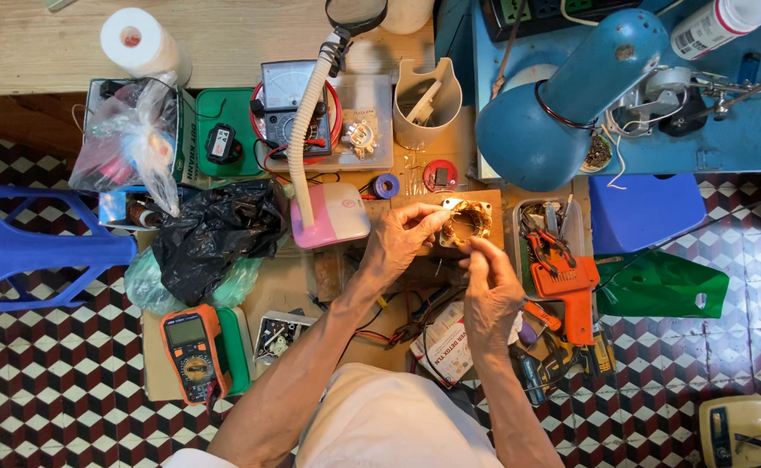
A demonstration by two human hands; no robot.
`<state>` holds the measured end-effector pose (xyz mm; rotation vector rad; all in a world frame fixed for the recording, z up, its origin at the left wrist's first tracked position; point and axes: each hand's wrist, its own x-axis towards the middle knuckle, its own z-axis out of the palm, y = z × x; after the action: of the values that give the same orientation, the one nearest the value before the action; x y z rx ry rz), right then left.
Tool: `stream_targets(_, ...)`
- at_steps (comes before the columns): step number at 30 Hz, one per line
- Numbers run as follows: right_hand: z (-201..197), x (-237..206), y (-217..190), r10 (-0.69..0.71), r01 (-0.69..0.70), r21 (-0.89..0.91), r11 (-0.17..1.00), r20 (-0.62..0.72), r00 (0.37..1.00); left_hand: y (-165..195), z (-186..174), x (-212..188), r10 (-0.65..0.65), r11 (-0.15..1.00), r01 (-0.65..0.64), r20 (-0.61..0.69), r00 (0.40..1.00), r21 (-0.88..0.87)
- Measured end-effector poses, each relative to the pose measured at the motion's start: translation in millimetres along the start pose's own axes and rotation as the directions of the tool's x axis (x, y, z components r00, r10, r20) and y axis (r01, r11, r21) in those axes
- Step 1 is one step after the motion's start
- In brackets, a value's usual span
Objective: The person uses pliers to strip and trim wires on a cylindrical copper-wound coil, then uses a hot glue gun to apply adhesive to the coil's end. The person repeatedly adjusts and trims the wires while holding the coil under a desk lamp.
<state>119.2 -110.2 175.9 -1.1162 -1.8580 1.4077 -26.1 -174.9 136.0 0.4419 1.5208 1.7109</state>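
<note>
Left hand (402, 236) grips round metal motor part (465, 222) from its left – right hand (491, 290) just below, fingertips pinched at its lower rim.

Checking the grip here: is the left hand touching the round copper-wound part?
Touching. The head view shows the left hand with its fingertips on the rim of the round copper-wound part; the right hand meets it from below.

repair workshop | multimeter (193, 351) | orange soldering gun (571, 286) | cluttered bench
</note>
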Motion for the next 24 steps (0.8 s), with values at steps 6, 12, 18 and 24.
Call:
stream_targets(6, -25.3, 44.1, -26.3, -0.360, 0.403, -0.284, 0.870, 0.192, 0.913, 21.9, -0.4, 3.9, 0.213, 0.939, -0.214, 0.034, 0.976, 0.271)
stream_targets(12, -33.8, 78.3, -26.7, -0.267, 0.341, -0.326, 0.882, 0.251, 0.930, 33.3, 8.4, 12.3, 0.184, 0.890, -0.166, -0.003, 0.983, 0.425)
stream_targets(18, -51.4, 76.2, 0.2, -0.108, 0.209, -0.356, 0.911, 0.285, 0.953, 29.6, 11.1, 10.2, 0.200, 0.939, -0.186, -0.020, 0.980, 0.289)
stream_targets(24, -47.6, 69.7, 16.9, -0.085, 0.192, -0.365, 0.911, 0.289, 0.953, 15.4, 10.8, 9.1, 0.158, 0.966, -0.141, -0.066, 0.985, 0.215)
